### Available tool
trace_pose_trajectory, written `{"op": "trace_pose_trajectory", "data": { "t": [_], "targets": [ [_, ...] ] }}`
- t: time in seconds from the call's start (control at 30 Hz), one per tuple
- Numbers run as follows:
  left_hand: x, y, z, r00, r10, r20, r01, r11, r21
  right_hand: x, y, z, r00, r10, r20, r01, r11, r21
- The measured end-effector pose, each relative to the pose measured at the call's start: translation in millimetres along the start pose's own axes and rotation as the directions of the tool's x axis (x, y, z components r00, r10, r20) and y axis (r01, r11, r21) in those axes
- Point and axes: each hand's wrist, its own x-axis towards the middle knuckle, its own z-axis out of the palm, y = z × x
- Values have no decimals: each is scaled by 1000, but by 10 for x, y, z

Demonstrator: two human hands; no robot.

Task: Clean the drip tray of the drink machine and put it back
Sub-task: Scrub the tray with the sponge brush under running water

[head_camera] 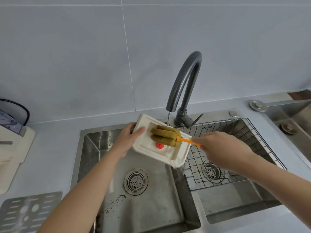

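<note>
A white rectangular drip tray (175, 156) with a small red float (159, 145) inside is held tilted over the steel sink. My left hand (130, 137) grips its left end, thumb over the rim. My right hand (217, 145) holds the orange handle (186, 141) of a sponge brush. Its olive-green sponge head (165, 135) lies inside the tray. A thin stream of water runs from the dark faucet (185, 84) onto the sponge, and water spills off the tray's lower right corner.
The double sink has a left basin (143, 199) with a drain strainer and dark specks, and a right basin holding a wire rack (235, 148). A metal slotted grate (28, 212) lies on the counter at lower left. A cream appliance (11, 148) stands at the left edge.
</note>
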Motion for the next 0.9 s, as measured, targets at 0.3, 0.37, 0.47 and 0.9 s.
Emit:
{"op": "trace_pose_trajectory", "data": {
  "t": [0.3, 0.37, 0.47, 0.9],
  "targets": [
    [115, 189, 0, 999, -20, 38, 16, 994, 105, 28, -243, 127, 999, -45, -12, 45, 999, -30],
    [137, 217, 24, 1000, -3, 30, 0, 993, 118, 43, -250, 163, 998, -70, 3, 70, 995, -64],
    [152, 228, 55, 1000, 20, 2, -20, 991, 130, 56, -210, 229, 992, -121, 26, 123, 984, -128],
    [125, 114, -96, 995, -20, -95, 22, 1000, 21, 44, 98, 337, 963, -265, 41, 266, 922, -283]
  ]
}}
